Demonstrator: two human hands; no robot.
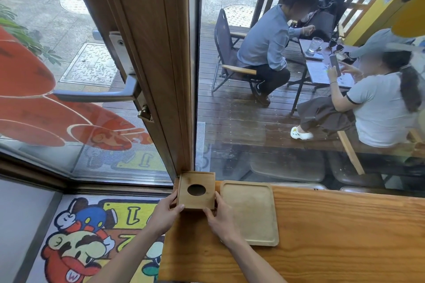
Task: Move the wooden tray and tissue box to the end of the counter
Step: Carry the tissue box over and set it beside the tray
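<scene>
both hands, left hand (166, 210) and right hand (221, 215), hold the sides of the hard, probably light tissue box (196, 190) at the counter (333, 232) end, just beside the tray (250, 212).

The tissue box (196, 190) sits on the counter (333, 225) at its left end, at about 12 o'clock from the person, close against the foot of the door frame (161, 64). The tray (249, 212) lies flat on the counter just beside the box, at 3 o'clock from it. The left hand (166, 210) touches the box at its near left corner, at 8 o'clock; the right hand (220, 213) touches it at the near right corner, at 4 o'clock, partly over the tray's left rim. The mat (92, 236) lies on the floor at 9 o'clock from the counter end. The window (299, 156) stands behind the counter.
</scene>
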